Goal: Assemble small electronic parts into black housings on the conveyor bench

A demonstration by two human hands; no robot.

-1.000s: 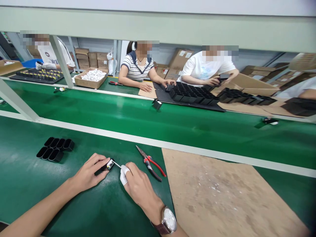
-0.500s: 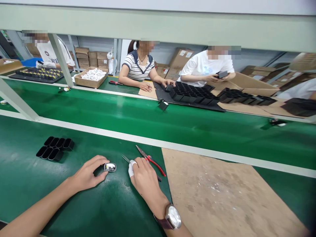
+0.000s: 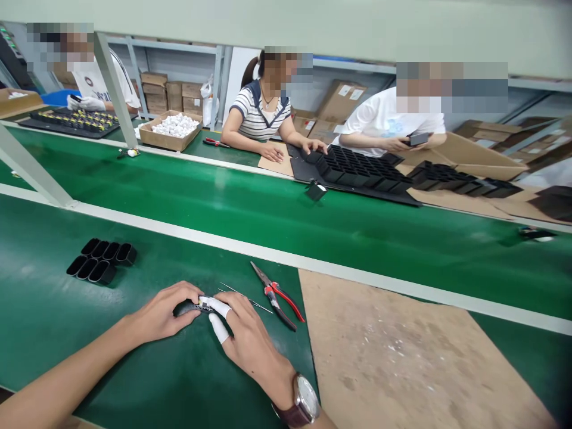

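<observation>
My left hand (image 3: 163,314) is closed round a small black part (image 3: 191,307) lying on the green mat, thumb and fingers on its sides. My right hand (image 3: 248,339) wears white finger cots on the thumb and forefinger. Both covered fingertips pinch the right end of the same part, hiding its shiny face. A pair of thin metal tweezers (image 3: 246,298) lies loose on the mat just beyond my right hand. Red-handled pliers (image 3: 277,296) lie to the right of the tweezers.
A cluster of several black open shells (image 3: 102,261) sits at the left on the mat. A brown cardboard sheet (image 3: 402,357) covers the right. Beyond a pale rail runs a green conveyor belt (image 3: 268,214); across it people handle black trays (image 3: 357,170), and a box holds white parts (image 3: 172,128).
My right hand has let go of the tweezers, which now lie on the mat, and has come back to pinch the part. The view has tilted up a little.
</observation>
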